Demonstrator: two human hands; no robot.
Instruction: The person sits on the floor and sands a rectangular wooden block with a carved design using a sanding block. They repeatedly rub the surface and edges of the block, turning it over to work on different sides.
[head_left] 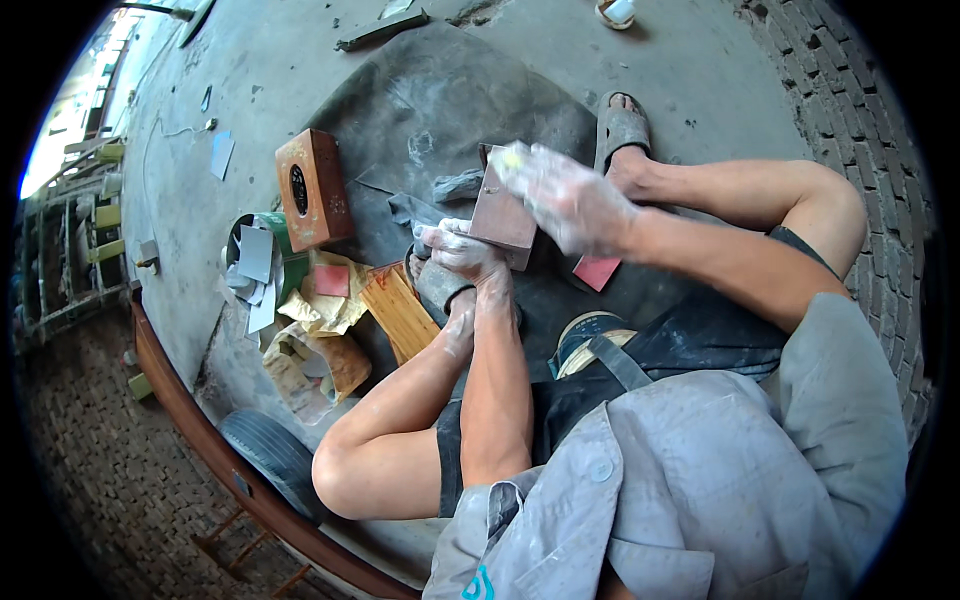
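A brownish-grey wooden box (503, 222), dusted with powder, is tilted in front of me above the dark mat. My left hand (462, 250), white with dust, has its fingers closed at the box's lower left edge. Over the upper right of the box is my right hand (575, 200), also coated in white powder and blurred by motion. Its fingers are bent around a small pale yellow piece (514, 159), whose kind I cannot make out. A crumpled grey cloth (458, 186) lies just left of the box.
A reddish-brown tissue-type box (315, 190) with an oval opening stands at left. Near it are a green tin (290, 240) with paper sheets, a yellow wooden board (398, 310) and a torn bag (315, 370). A red sheet (597, 270) lies by my right forearm; a tyre (268, 455) sits lower left.
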